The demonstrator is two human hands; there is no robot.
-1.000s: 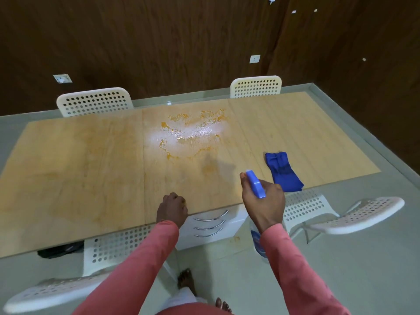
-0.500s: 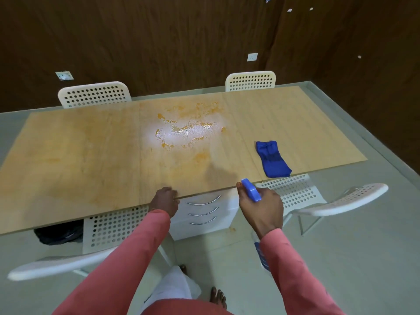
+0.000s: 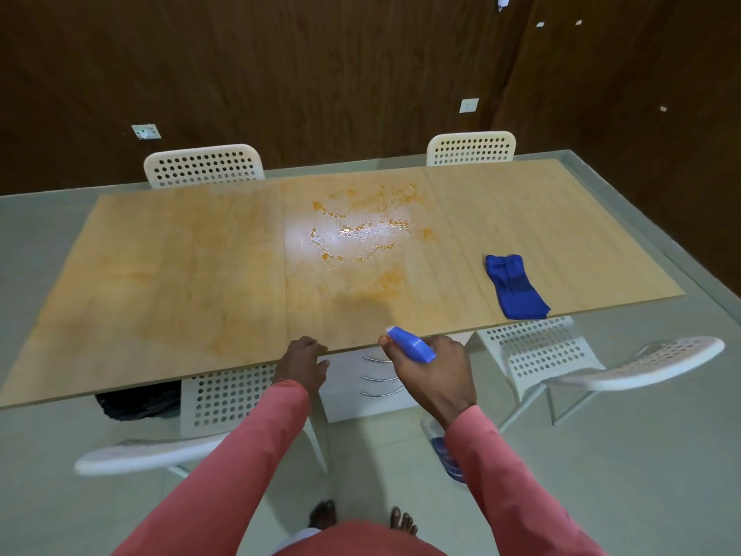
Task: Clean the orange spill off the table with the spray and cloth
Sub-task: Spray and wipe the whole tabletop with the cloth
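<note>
the spray bottle [image 3: 413,344] is held in the right hand [image 3: 431,375], fingers curled round it, at the near edge of the wooden table [image 3: 180,274]. the table edge is gripped by the left hand [image 3: 301,365]. the wet orange spill [image 3: 361,234] is seen mid-table. the blue cloth [image 3: 513,286] is laid near the right front corner.

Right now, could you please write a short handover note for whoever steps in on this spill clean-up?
Left hand: grips the near edge of the wooden table.
Right hand: holds the blue-headed spray bottle just off the near edge.
Orange spill: mid-table, wet and glistening, apparently sprayed.
Blue cloth: lies untouched at the table's near right edge.
Left: set the bottle down, take the cloth, wipe the spill.
</note>
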